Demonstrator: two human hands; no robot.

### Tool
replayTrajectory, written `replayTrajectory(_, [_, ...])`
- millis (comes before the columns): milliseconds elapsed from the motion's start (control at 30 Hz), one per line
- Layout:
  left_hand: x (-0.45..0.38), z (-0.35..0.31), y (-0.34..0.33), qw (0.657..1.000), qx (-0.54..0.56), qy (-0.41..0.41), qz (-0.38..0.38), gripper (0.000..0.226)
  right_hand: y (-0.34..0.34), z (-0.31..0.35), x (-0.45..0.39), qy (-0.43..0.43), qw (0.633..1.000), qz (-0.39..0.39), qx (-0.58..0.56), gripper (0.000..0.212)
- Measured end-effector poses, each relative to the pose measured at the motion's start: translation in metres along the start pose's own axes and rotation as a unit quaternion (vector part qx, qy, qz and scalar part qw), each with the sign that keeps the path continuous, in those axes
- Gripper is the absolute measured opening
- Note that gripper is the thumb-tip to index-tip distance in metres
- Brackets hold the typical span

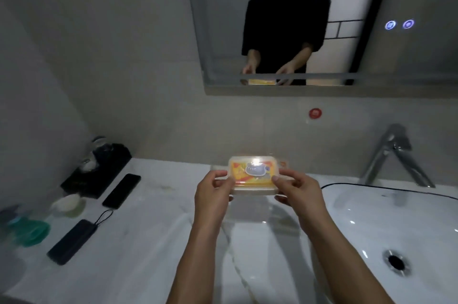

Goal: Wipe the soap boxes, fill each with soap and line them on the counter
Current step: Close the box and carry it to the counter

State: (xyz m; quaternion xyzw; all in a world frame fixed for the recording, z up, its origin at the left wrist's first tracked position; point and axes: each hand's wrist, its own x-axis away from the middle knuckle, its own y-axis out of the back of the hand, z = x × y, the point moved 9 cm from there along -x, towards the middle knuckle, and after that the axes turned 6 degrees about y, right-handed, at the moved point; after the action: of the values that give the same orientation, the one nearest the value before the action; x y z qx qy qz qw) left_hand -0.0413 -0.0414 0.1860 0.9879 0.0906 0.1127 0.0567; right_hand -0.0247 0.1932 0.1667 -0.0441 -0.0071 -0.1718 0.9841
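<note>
Soap box held up over the worktop, both my hands on it.
Sink off to the right. Left hand and right hand pinch opposite ends of the yellow soap box, which sits between them, lid towards me.
</note>
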Motion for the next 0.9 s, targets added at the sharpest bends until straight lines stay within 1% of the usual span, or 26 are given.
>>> replayTrajectory(100, [-0.030, -0.006, -0.027, 0.999, -0.025, -0.009, 0.040, 0.018, 0.014, 0.000, -0.020, -0.002, 0.999, -0.047, 0.012, 0.029])
replayTrajectory(300, [-0.082, -0.017, -0.060, 0.992, -0.080, -0.041, 0.090, 0.022, 0.023, -0.010, -0.050, -0.017, 0.992, -0.118, 0.044, 0.027])
replayTrajectory(400, [-0.106, -0.013, -0.072, 0.988, -0.107, -0.042, 0.106, 0.018, 0.023, -0.018, -0.064, -0.028, 0.988, -0.141, 0.062, 0.023])
replayTrajectory(600, [-0.140, -0.003, -0.098, 0.983, -0.136, -0.038, 0.118, 0.024, 0.029, -0.043, -0.109, -0.069, 0.979, -0.161, 0.108, 0.022])
replayTrajectory(767, [-0.169, 0.000, -0.117, 0.981, -0.160, -0.053, 0.099, 0.035, 0.032, -0.066, -0.153, -0.094, 0.976, -0.150, 0.124, 0.030])
replayTrajectory(900, [-0.189, 0.002, -0.137, 0.977, -0.182, -0.056, 0.101, 0.045, 0.035, -0.079, -0.183, -0.117, 0.976, -0.133, 0.130, 0.033])
